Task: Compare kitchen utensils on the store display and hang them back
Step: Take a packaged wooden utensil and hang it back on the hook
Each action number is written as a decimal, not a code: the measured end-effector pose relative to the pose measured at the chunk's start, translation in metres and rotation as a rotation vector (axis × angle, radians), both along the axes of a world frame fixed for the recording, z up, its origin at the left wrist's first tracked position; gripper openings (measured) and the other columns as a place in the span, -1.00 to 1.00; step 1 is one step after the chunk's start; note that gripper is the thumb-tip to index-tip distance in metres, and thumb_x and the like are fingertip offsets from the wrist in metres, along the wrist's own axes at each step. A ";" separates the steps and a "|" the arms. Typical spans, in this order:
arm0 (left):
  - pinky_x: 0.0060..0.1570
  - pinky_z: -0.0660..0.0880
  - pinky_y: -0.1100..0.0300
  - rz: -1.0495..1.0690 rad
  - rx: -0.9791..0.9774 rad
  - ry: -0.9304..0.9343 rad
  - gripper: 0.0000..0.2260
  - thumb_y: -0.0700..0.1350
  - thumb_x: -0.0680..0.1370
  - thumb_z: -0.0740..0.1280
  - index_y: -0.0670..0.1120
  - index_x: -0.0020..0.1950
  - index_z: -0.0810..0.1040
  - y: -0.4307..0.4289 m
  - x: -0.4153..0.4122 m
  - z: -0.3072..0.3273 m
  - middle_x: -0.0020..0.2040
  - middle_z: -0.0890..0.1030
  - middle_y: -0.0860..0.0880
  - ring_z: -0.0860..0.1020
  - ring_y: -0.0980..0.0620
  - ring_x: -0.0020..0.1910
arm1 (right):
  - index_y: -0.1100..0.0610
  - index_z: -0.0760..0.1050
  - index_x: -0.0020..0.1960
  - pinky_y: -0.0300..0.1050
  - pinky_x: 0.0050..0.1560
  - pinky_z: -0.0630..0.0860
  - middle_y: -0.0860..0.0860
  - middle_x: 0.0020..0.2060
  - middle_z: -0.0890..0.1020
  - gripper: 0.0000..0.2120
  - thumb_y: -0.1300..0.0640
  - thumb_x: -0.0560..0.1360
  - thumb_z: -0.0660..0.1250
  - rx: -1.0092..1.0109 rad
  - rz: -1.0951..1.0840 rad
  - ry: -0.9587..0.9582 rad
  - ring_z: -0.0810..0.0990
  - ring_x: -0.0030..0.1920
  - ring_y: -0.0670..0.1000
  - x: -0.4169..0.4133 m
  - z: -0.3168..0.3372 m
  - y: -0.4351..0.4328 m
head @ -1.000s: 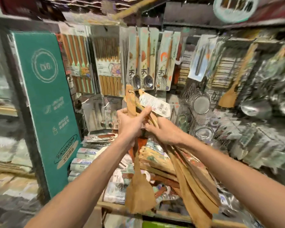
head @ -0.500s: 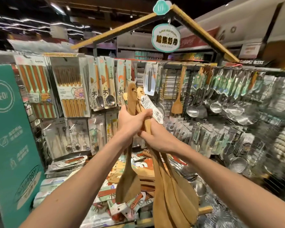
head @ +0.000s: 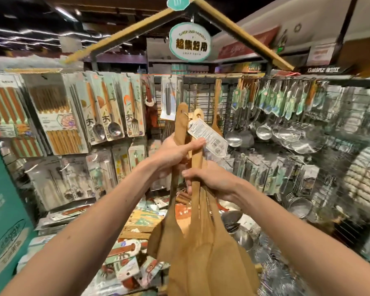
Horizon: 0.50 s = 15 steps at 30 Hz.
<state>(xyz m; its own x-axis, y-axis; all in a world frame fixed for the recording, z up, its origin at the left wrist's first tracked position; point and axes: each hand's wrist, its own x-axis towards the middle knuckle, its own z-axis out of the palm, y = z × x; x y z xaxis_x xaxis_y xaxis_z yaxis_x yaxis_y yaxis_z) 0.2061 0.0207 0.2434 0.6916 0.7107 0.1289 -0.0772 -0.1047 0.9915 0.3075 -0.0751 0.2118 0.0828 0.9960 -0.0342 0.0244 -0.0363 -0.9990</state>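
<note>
Your left hand (head: 169,155) gripped one wooden spatula (head: 166,238) by the handle. The fingers were wrapped round it and the thumb lay across onto the nearest handle of the bundle. Your right hand (head: 214,180), just below it, had its fingers curled round the bundle of wooden spatulas (head: 209,259), handles up and blades hanging down.

Places noted from the bundle:
- The single spatula stood just left of it, handle tops side by side. Its blade overlapped the bundle's blades at their left edge.
- A white tag (head: 208,136) hung from the bundle's handle tops and slanted down to the right.
- Behind it and just right of the handle tops, another wooden turner (head: 216,116) hung on the wire rack (head: 203,99).
- Farther right was a row of steel ladles (head: 263,130) on hooks.
- To the left were carded spoons and a fork (head: 112,116), then chopstick packs (head: 56,116) beyond them.
- Far left was a green panel (head: 0,210).
- Below and to the left, loose carded packs (head: 137,229) were heaped in the bin.
- Straight above it an oval sign (head: 189,41) hung under a roof-shaped frame.

The print on the tag was too small to read.
</note>
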 end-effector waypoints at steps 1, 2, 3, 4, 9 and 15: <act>-0.54 0.44 0.29 -0.003 -0.014 0.019 -0.73 -0.09 0.50 0.51 -0.11 0.06 0.47 -0.002 0.010 0.001 -0.39 0.61 0.06 0.48 0.14 -0.50 | 0.20 0.48 -0.15 -0.06 -0.25 0.56 0.10 -0.38 0.57 -0.91 0.30 0.52 0.35 0.005 -0.016 -0.028 0.55 -0.37 0.07 0.014 -0.003 -0.001; -0.61 0.35 0.33 0.007 -0.016 0.035 -0.70 -0.09 0.50 0.51 -0.10 0.07 0.42 -0.003 0.020 0.001 -0.41 0.58 0.08 0.40 0.19 -0.56 | 0.21 0.49 -0.10 -0.04 -0.23 0.54 0.11 -0.36 0.58 -0.94 0.26 0.51 0.37 -0.005 -0.042 -0.046 0.54 -0.35 0.07 0.028 -0.006 -0.003; -0.64 0.30 0.34 0.026 -0.004 0.050 -0.65 -0.05 0.48 0.51 -0.10 0.09 0.40 -0.005 0.030 0.002 -0.38 0.57 0.07 0.34 0.21 -0.59 | 0.21 0.51 -0.04 -0.04 -0.23 0.55 0.12 -0.33 0.60 -0.91 0.22 0.50 0.40 -0.019 -0.081 -0.058 0.55 -0.35 0.07 0.044 -0.009 -0.004; -0.65 0.27 0.35 0.057 0.011 0.064 -0.56 0.01 0.44 0.52 -0.12 0.13 0.39 -0.007 0.041 0.002 -0.31 0.57 0.02 0.31 0.22 -0.60 | 0.24 0.53 0.01 -0.05 -0.25 0.58 0.14 -0.29 0.62 -0.85 0.21 0.50 0.43 -0.024 -0.117 -0.057 0.57 -0.34 0.07 0.060 -0.011 -0.006; -0.64 0.27 0.31 0.234 -0.001 0.094 -0.18 0.29 0.45 0.38 -0.15 0.50 0.16 -0.011 0.094 -0.006 -0.24 0.49 -0.05 0.31 0.19 -0.60 | 0.23 0.53 -0.02 -0.09 -0.28 0.65 0.12 -0.29 0.67 -0.88 0.22 0.51 0.43 0.080 -0.130 -0.036 0.62 -0.33 0.07 0.130 -0.011 -0.016; -0.59 0.24 0.27 0.270 -0.172 0.058 -0.19 0.62 0.31 0.18 0.09 0.33 0.25 -0.013 0.133 -0.030 -0.32 0.35 0.00 0.31 0.13 -0.56 | 0.18 0.50 0.00 -0.01 -0.23 0.66 0.09 -0.35 0.61 -0.81 0.07 0.53 0.39 0.089 -0.110 -0.065 0.62 -0.36 0.07 0.189 -0.022 -0.012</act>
